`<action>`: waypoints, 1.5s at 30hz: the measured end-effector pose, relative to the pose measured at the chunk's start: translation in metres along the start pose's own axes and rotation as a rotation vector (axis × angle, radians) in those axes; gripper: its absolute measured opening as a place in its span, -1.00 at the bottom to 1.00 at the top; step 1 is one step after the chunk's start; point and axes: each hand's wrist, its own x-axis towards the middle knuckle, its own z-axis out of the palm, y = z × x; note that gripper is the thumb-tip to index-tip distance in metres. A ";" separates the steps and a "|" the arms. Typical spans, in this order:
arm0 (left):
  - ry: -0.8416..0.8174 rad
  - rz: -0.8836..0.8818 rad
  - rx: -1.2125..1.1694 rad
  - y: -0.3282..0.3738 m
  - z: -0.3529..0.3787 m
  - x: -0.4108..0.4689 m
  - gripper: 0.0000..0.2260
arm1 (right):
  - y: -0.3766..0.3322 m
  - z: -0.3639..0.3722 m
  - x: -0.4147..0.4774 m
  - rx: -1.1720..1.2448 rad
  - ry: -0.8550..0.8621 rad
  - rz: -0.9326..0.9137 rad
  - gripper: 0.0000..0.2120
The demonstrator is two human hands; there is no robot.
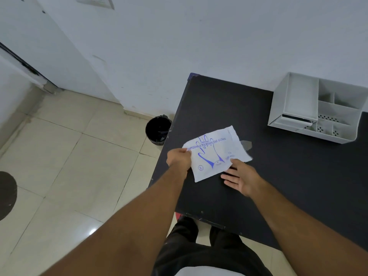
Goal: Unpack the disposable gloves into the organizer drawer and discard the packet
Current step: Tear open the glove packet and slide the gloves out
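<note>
Here, both bare forearms reach forward from the lower edge of the view, over the near left part of the black table (278, 172). The left hand (178, 158) is curled into a loose fist, back of the hand up, with its fingers closed on the left edge of the glove packet (216, 151). The right hand (242, 177) lies to the right and slightly nearer, palm turned inward and up, fingers spread and extended; its thumb touches the packet's near right edge, and the hand does not close on it.

The packet is a flat white sheet-like bag printed in blue with a glove outline and the words "DISPOSABLE POLYETHYLENE GLOVES". It is rotated so the print runs up toward the right. Whether it rests on the table or is lifted just above it cannot be told.

The white organizer (316, 108) stands at the far right of the table, against the wall, well apart from the packet. Its drawer (301, 100) sits on the left side, with open compartments to the right. A black bin (158, 129) stands on the tiled floor just beside the table's left edge.
</note>
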 end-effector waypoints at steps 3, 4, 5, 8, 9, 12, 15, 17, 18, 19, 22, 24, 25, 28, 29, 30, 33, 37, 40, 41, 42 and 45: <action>0.056 0.252 0.169 0.008 -0.003 0.001 -0.83 | 0.003 -0.008 0.006 -0.064 0.095 0.031 -0.61; 0.055 0.313 0.193 0.012 -0.003 -0.002 -0.83 | 0.003 -0.009 0.007 -0.084 0.126 0.030 -0.60; 0.049 0.354 0.197 0.015 -0.003 -0.005 -0.83 | 0.003 -0.010 0.009 -0.099 0.150 0.024 -0.59; 0.041 0.418 0.183 0.027 0.000 -0.013 -0.83 | 0.002 -0.009 0.010 -0.127 0.221 -0.018 -0.56; 0.032 0.434 0.189 0.030 0.001 -0.016 -0.85 | 0.001 -0.008 0.010 -0.143 0.250 -0.041 -0.52; -0.001 0.486 0.187 0.041 0.001 -0.026 -0.90 | -0.002 -0.005 0.008 -0.203 0.320 -0.126 -0.45; -0.049 0.572 0.220 0.056 0.002 -0.036 -0.87 | -0.005 -0.003 0.007 -0.208 0.335 -0.196 -0.46; -0.093 0.657 0.268 0.067 0.003 -0.044 -0.86 | -0.008 -0.002 0.007 -0.215 0.350 -0.223 -0.49; -0.135 0.686 0.278 0.073 0.004 -0.048 -0.85 | -0.009 -0.001 0.006 -0.216 0.358 -0.231 -0.50; -0.190 0.702 0.283 0.078 0.005 -0.052 -0.84 | -0.009 -0.003 0.007 -0.216 0.370 -0.237 -0.50; -0.357 0.679 0.262 0.090 0.006 -0.062 -0.81 | -0.010 -0.005 0.007 -0.195 0.396 -0.256 -0.52; -0.431 0.603 0.168 0.095 0.007 -0.067 -0.81 | -0.011 -0.007 0.006 -0.162 0.400 -0.265 -0.61; -0.453 0.567 0.120 0.096 0.008 -0.068 -0.82 | -0.012 -0.007 0.005 -0.152 0.393 -0.262 -0.66; -0.466 0.489 0.096 0.097 0.008 -0.069 -0.81 | -0.013 -0.008 0.005 -0.141 0.354 -0.249 -0.79; -0.456 0.470 0.100 0.097 0.009 -0.067 -0.81 | -0.013 -0.008 0.005 -0.138 0.342 -0.251 -0.82; -0.431 0.452 0.111 0.098 0.009 -0.065 -0.82 | -0.014 -0.009 0.005 -0.134 0.334 -0.255 -0.84; -0.250 0.502 0.248 0.099 0.007 -0.044 -0.87 | -0.014 -0.010 0.005 -0.140 0.316 -0.252 -0.80; -0.045 0.660 0.473 0.088 -0.006 -0.014 -0.80 | -0.011 -0.012 0.009 -0.175 0.295 -0.233 -0.77; 0.087 0.741 0.680 0.074 -0.010 0.005 -0.53 | -0.007 -0.011 0.013 -0.196 0.262 -0.246 -0.69; 0.110 0.756 0.736 0.068 -0.010 0.010 -0.50 | -0.006 -0.010 0.014 -0.206 0.256 -0.254 -0.68; 0.113 0.760 0.775 0.064 -0.010 0.013 -0.48 | -0.006 -0.009 0.014 -0.221 0.250 -0.263 -0.68; 0.023 0.692 0.811 0.050 -0.007 0.015 -0.47 | -0.010 -0.005 0.016 -0.252 0.227 -0.271 -0.66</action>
